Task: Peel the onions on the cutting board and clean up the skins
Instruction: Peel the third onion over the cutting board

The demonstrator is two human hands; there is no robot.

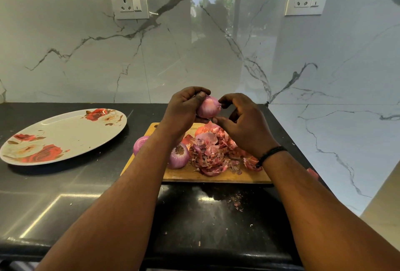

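Observation:
My left hand (183, 108) holds a pale purple, mostly peeled onion (208, 107) in the air above the wooden cutting board (190, 173). My right hand (244, 123) touches the onion's right end with thumb and fingertips pinched at it. On the board lie two peeled onions, one (178, 156) beside my left forearm and one (139, 144) at the board's left edge, partly hidden by that arm. A heap of pink and red onion skins (214, 151) covers the board's right half.
A large oval plate with red roses (65, 136) lies on the black counter to the left. Small skin crumbs (237, 201) dot the counter in front of the board. A marble wall with two sockets rises behind and to the right.

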